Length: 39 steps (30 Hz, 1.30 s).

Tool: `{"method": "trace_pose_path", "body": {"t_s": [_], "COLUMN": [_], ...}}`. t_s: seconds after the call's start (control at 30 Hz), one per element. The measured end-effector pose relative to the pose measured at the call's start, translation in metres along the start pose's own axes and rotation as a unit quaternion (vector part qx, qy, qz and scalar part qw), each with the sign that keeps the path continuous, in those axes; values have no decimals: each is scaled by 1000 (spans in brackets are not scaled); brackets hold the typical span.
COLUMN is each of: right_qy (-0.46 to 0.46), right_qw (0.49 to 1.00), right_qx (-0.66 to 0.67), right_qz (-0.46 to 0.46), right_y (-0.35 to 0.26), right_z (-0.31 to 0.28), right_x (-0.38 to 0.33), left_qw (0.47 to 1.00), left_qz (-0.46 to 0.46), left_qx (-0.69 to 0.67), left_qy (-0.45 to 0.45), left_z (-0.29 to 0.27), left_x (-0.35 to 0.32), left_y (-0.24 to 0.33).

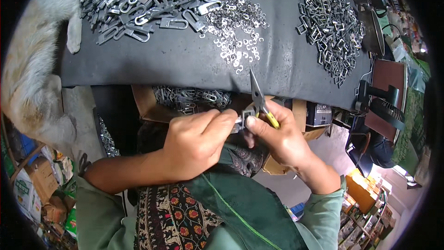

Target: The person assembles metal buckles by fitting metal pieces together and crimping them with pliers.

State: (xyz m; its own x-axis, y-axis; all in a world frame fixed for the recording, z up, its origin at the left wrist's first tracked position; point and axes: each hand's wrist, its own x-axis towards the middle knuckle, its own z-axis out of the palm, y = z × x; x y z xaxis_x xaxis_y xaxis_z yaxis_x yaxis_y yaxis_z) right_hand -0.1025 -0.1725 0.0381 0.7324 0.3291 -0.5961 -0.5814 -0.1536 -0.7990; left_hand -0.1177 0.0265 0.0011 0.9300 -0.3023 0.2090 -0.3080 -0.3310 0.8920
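Observation:
In front of my body, just off the table's near edge, both hands meet around a small metal piece (248,115). My right hand (287,136) is closed round needle-nose pliers (257,91) with yellow-and-black handles, their jaws pointing up and away. The thumb of that hand also presses on the metal piece, which looks like a dark rectangular frame. Pinched against it, my left hand (199,141) has its fingers closed on a shiny metal part (237,121), mostly hidden by those fingers. Beyond the pliers' tip lies a heap of small C-shaped rings (238,46).
Flat metal loops (171,0) are heaped at the far left of the dark table (152,65). Rectangular metal frames (333,30) form another pile at right. A light-furred animal (34,78) lies at the left edge. Below the table, a cardboard box (142,103) holds more metal parts.

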Motion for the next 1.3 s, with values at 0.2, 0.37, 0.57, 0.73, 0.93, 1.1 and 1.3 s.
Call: {"method": "trace_pose_path", "body": {"t_s": [0.2,0.37,0.57,0.73,0.93,1.1,1.3], "right_qy": [43,-47,-35,-38,-34,-80,-58], "right_qw": [925,985,967,970,905,988,872], "right_qx": [-304,133,-241,-228,-344,-119,-401], "right_qz": [-223,104,-74,-78,-246,63,-277], "right_y": [0,-3,-20,-12,-6,-14,-4], "right_z": [5,6,-9,0,-4,-4,-8], "right_x": [-12,-2,0,5,7,7,-3], "left_qw": [902,987,911,995,737,998,830], "left_qz": [-249,-89,-279,-41,-414,17,-337], "left_qx": [-289,-88,-249,-86,-461,61,-367], "left_qy": [-203,-97,-177,-6,-272,-23,-250], "left_z": [-23,-14,-26,-9,-30,-5,-32], "left_x": [10,-1,2,-1,8,-9,11], "left_y": [-1,-5,-5,-13,-21,-8,1]}}
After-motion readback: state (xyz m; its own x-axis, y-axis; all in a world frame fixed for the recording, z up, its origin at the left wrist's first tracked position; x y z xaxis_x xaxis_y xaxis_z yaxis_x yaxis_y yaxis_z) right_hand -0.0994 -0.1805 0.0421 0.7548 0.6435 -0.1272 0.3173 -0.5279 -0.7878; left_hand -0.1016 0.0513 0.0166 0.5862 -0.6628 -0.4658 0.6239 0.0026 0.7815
